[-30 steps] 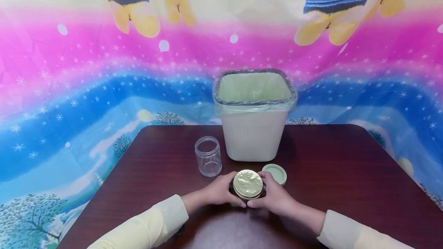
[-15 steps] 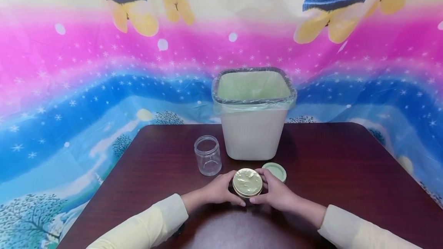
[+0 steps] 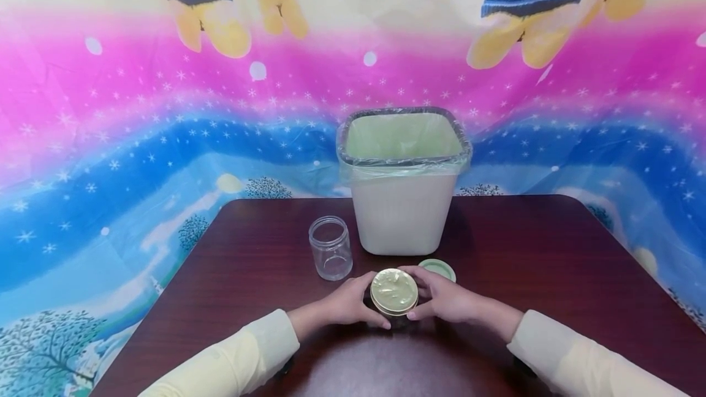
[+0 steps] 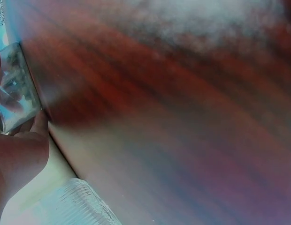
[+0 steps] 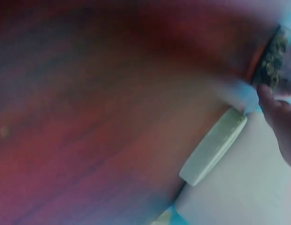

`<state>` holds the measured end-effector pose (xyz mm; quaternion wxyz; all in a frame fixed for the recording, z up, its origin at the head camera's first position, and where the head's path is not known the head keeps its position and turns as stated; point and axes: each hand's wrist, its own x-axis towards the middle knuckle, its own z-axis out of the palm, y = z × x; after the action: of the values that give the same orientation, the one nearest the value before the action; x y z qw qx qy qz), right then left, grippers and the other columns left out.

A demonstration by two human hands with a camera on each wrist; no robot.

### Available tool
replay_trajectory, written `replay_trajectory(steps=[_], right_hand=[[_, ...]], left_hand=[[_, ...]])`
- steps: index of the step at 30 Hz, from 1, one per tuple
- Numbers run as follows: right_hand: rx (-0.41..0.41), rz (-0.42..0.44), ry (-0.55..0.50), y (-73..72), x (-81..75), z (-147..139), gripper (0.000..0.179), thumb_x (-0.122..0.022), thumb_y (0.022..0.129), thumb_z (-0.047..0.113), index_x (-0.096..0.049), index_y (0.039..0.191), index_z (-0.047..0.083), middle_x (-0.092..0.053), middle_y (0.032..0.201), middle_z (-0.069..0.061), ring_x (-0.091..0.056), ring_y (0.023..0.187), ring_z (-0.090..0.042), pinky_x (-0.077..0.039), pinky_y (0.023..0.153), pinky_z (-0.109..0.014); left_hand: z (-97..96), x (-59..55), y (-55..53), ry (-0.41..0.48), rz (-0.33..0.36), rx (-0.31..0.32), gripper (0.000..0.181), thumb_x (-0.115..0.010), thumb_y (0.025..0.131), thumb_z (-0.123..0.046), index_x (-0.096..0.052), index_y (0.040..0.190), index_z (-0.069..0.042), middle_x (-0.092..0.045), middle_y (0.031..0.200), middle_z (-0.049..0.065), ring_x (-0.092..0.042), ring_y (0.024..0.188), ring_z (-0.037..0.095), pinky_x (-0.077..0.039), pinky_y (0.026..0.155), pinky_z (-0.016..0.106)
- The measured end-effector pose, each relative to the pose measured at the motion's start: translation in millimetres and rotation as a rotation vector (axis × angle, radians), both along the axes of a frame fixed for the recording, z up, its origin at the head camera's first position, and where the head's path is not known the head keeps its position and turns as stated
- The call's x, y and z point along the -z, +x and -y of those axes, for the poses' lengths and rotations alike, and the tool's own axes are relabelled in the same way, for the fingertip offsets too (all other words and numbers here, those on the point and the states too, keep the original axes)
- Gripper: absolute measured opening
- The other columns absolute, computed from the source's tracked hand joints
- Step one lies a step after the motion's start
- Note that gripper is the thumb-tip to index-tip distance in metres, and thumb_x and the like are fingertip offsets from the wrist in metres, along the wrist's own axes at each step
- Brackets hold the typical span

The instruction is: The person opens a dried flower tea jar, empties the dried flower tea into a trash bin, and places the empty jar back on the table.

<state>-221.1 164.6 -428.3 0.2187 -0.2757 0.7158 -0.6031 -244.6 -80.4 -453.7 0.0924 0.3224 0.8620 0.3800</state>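
Your left hand point(image 3: 350, 303) and right hand point(image 3: 445, 299) hold the gold-topped jar point(image 3: 394, 294) from both sides; steady it upright, squeeze evenly.

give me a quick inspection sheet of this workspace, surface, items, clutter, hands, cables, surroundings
surface: dark red-brown table, shiny near the person
job's things: foil-topped jar, upright, gold seal wrinkled but in place; contents hard to make out
clutter: clear jar, upright, no lid on it; green lid, flat behind the right hand, partly hidden; pale bin, upright, lined with a clear bag
grip: left hand holds the foil-topped jar; right hand curves around its right side
cables: nothing seen
surroundings: printed cloth behind the table, with snowflakes and trees
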Motion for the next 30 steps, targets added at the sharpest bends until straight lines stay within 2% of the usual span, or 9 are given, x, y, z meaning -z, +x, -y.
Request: replay_trajectory(steps=[7,13,19,23,26,30], right_hand=[[-0.091,0.069,0.019,-7.5,-6.1,-3.0,0.084,-0.071,0.081,-0.007,-0.021,0.148,-0.007,-0.035,0.146,-0.029,-0.036,0.132,-0.045,-0.049,0.09,-0.034],[-0.09,0.125,0.019,-8.8,-7.5,-4.3,0.086,-0.07,0.081,-0.01,-0.02,0.15,-0.004,-0.033,0.147,-0.028,-0.033,0.133,-0.046,-0.05,0.089,-0.036],[-0.076,0.114,0.023,-7.9,-4.7,-4.8,0.092,-0.072,0.081,-0.006,-0.012,0.151,-0.007,-0.026,0.15,-0.031,-0.031,0.134,-0.047,-0.049,0.091,-0.035],[-0.029,0.067,0.056,-5.1,-6.2,-4.9,0.097,-0.076,0.081,0.001,-0.009,0.151,-0.008,-0.023,0.151,-0.033,-0.028,0.135,-0.047,-0.044,0.098,-0.037],[0.034,0.025,0.073,-0.3,-8.9,-1.9,0.097,-0.078,0.082,0.007,-0.01,0.15,-0.009,-0.023,0.15,-0.034,-0.027,0.136,-0.047,-0.037,0.104,-0.043],[0.176,-0.015,0.059,10.8,-12.0,7.1,0.094,-0.079,0.081,0.007,-0.015,0.147,-0.013,-0.026,0.147,-0.036,-0.028,0.136,-0.047,-0.03,0.107,-0.051]], left_hand=[[0.6,-0.4,-0.8,-0.007,-0.008,0.007,0.075,-0.092,0.064,-0.034,-0.054,0.126,-0.015,-0.064,0.111,-0.01,-0.057,0.104,0.003,-0.044,0.093,0.024],[0.4,-1.3,-0.1,-0.004,-0.003,0.004,0.074,-0.092,0.063,-0.033,-0.055,0.125,-0.015,-0.065,0.109,-0.011,-0.057,0.104,0.003,-0.044,0.093,0.023],[0.5,-0.9,0.0,0.001,0.006,0.004,0.074,-0.093,0.063,-0.032,-0.055,0.124,-0.015,-0.064,0.109,-0.011,-0.057,0.103,0.002,-0.044,0.092,0.023],[1.0,-1.4,-0.4,0.014,-0.001,0.016,0.074,-0.092,0.063,-0.032,-0.055,0.124,-0.013,-0.064,0.109,-0.01,-0.057,0.103,0.003,-0.044,0.092,0.024],[1.2,-1.8,-0.6,0.014,0.004,0.019,0.074,-0.092,0.063,-0.032,-0.055,0.125,-0.014,-0.064,0.109,-0.01,-0.057,0.103,0.003,-0.044,0.092,0.023],[0.3,-2.5,-0.5,0.005,0.015,0.012,0.075,-0.093,0.063,-0.031,-0.055,0.125,-0.014,-0.063,0.109,-0.011,-0.057,0.102,0.003,-0.044,0.092,0.023]])
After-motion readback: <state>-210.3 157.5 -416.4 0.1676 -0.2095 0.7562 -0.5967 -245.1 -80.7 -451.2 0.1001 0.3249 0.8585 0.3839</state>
